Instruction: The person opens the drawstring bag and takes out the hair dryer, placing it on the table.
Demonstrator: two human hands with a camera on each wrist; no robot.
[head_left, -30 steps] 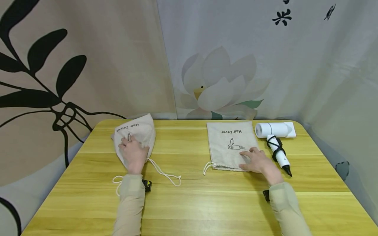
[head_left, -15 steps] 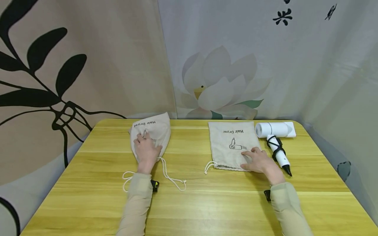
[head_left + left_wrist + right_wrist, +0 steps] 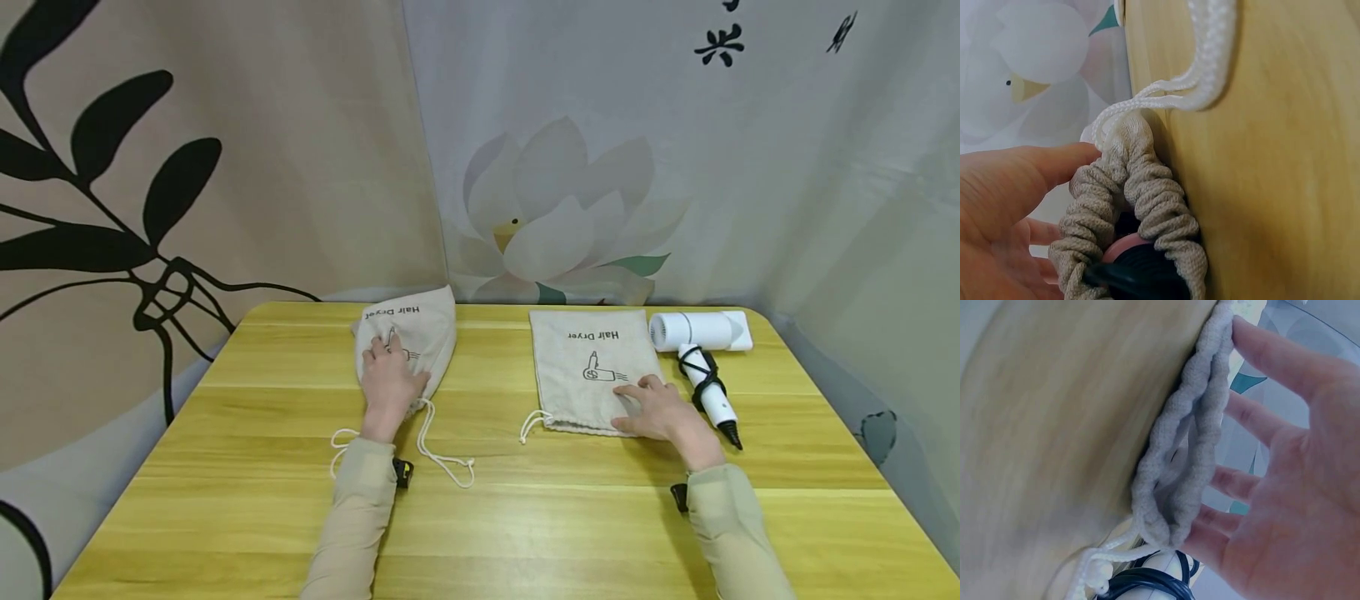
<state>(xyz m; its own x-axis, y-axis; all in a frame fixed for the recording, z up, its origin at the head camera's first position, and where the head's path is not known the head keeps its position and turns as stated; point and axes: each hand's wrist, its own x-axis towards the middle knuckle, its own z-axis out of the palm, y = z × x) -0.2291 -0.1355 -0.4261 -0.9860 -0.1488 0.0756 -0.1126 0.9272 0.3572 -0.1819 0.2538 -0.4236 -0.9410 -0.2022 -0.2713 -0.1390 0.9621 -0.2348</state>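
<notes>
My left hand (image 3: pixel 392 381) rests on a beige drawstring bag (image 3: pixel 431 333) printed "Hair Dryer", fingers spread over its bulging front. In the left wrist view, the bag's gathered mouth (image 3: pixel 1166 212) gapes, showing something black and pink inside whose kind I cannot tell. The thumb (image 3: pixel 1054 164) touches the mouth's rim. To the right, my right hand (image 3: pixel 662 412) touches a second such bag (image 3: pixel 558 379), which lies flat, near its mouth corner. In the right wrist view, the spread fingertips meet that bag's slightly parted mouth (image 3: pixel 1194 450).
A white hair dryer lies at the table's back right: its barrel (image 3: pixel 701 331) along the edge, its handle (image 3: pixel 708 387) wrapped in black cord and pointing forward. White drawstrings (image 3: pixel 442 458) trail from the left bag over the wooden table (image 3: pixel 525 533). A printed curtain (image 3: pixel 337 167) hangs behind.
My left hand has slid the left bag to the right across the table, its strings trailing along. My right hand and the flat bag have stayed almost in place.
</notes>
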